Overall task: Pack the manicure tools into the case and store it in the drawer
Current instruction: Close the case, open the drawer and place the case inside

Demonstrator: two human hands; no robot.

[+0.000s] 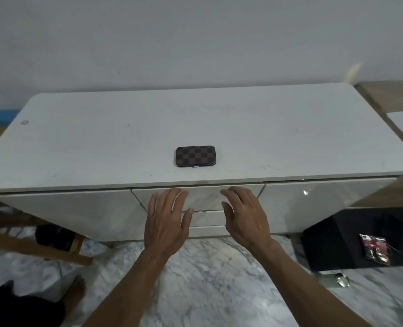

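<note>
At the centre of the frame, the closed checkered case (195, 156) lies on the white surface (290, 128), while below it the left hand (166, 223) and right hand (245, 218), both with a wide, empty grip, reach at the top drawer (205, 197).

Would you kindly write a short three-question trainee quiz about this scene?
1. True or false: the case is closed.
2. Where does the case lie? A) in the drawer B) on the cabinet top C) on the floor
3. Fill in: both hands are open in front of the top ____ front.

Key
1. True: its checkered lid is shut.
2. B: it rests on the cabinet top, near the front edge.
3. Drawer: the left hand and right hand are at the drawer, which looks shut; neither holds anything.
</note>
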